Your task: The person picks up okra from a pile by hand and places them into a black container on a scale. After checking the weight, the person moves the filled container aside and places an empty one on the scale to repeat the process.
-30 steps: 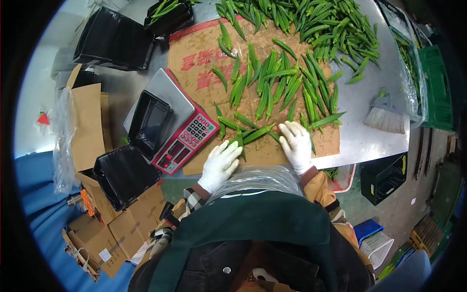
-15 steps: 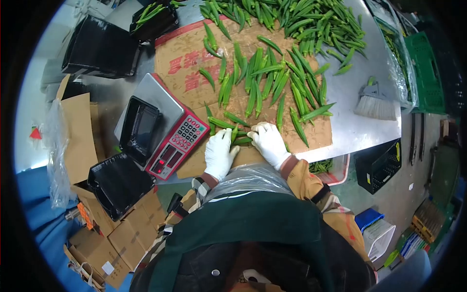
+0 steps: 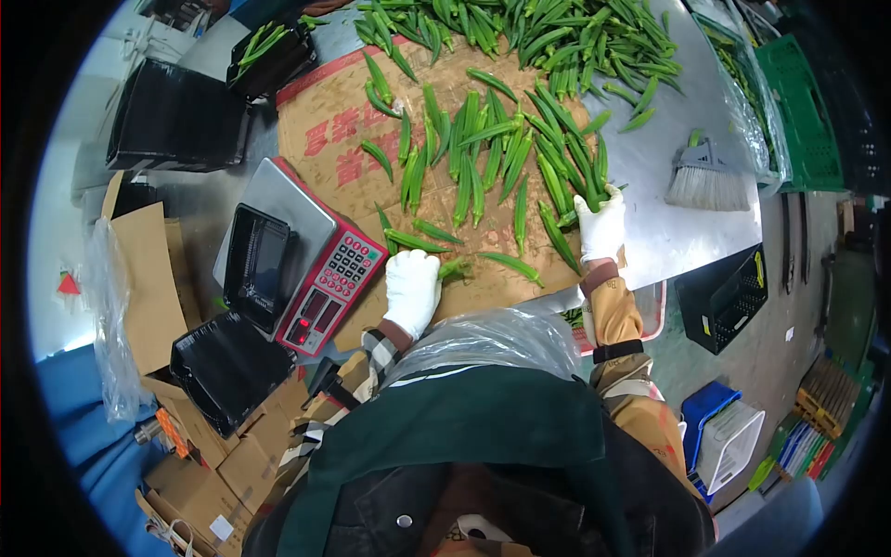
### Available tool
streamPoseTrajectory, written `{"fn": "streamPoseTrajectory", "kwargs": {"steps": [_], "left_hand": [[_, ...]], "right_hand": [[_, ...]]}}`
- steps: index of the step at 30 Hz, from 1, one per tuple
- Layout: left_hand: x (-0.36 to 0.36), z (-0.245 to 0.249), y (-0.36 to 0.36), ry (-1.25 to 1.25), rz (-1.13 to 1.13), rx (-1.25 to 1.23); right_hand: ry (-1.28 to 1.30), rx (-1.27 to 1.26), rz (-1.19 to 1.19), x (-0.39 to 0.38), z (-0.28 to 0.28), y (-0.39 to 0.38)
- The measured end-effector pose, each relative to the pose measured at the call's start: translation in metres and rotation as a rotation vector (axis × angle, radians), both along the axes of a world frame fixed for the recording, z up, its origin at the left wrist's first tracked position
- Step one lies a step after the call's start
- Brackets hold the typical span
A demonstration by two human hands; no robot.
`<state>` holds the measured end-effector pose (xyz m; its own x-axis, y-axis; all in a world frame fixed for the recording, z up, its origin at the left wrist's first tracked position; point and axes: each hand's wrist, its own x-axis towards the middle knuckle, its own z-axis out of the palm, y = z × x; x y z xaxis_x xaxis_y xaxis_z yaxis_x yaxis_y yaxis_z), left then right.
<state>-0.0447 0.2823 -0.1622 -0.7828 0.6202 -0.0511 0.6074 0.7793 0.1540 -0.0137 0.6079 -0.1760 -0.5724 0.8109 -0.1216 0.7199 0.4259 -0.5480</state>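
My left hand (image 3: 413, 290), in a white glove, is closed near the cardboard's front edge, with green okra (image 3: 454, 268) poking out to the right of the fist. At the cardboard's right edge my right hand (image 3: 601, 230), gloved too, is closed around the end of an okra pod (image 3: 610, 193); the fingers partly hide it. A loose okra pod (image 3: 510, 267) lies between the hands. Above them, many okra pods (image 3: 473, 153) are spread over the flattened cardboard (image 3: 325, 200).
A scale (image 3: 325, 283) with an empty black tray (image 3: 260, 260) stands left. Black crates (image 3: 181, 116) are behind it. A large okra heap (image 3: 594, 42) fills the far side. A brush (image 3: 708, 184) lies on the metal table (image 3: 668, 241) at right.
My right hand has moved right and away from me, from beside the left hand to the okra at the cardboard's right edge. My left hand has closed into a fist around okra.
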Motion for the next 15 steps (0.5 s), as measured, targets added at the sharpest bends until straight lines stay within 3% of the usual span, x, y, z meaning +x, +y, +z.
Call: {"fn": "streamPoseTrajectory", "kwargs": {"steps": [3, 4, 7, 8, 12, 15], "left_hand": [[-0.003, 0.004, -0.008, -0.071, 0.106, 0.176], [-0.007, 0.002, -0.013, -0.047, 0.078, 0.179], [-0.026, 0.016, -0.004, 0.02, -0.005, 0.144], [-0.03, 0.012, -0.001, 0.044, -0.032, 0.097], [-0.043, -0.005, 0.013, 0.075, -0.081, 0.029], [-0.049, 0.002, 0.02, 0.042, -0.043, 0.047]], "right_hand": [[0.192, -0.062, -0.009, 0.01, -0.028, 0.022], [0.207, -0.242, -0.04, 0.017, -0.031, 0.031], [0.363, -0.156, 0.071, 0.023, -0.015, 0.025], [0.407, 0.004, 0.187, 0.022, -0.031, 0.023], [0.022, 0.165, 0.481, -0.003, -0.02, -0.019], [-0.06, 0.327, 0.486, -0.019, -0.031, -0.02]]}}
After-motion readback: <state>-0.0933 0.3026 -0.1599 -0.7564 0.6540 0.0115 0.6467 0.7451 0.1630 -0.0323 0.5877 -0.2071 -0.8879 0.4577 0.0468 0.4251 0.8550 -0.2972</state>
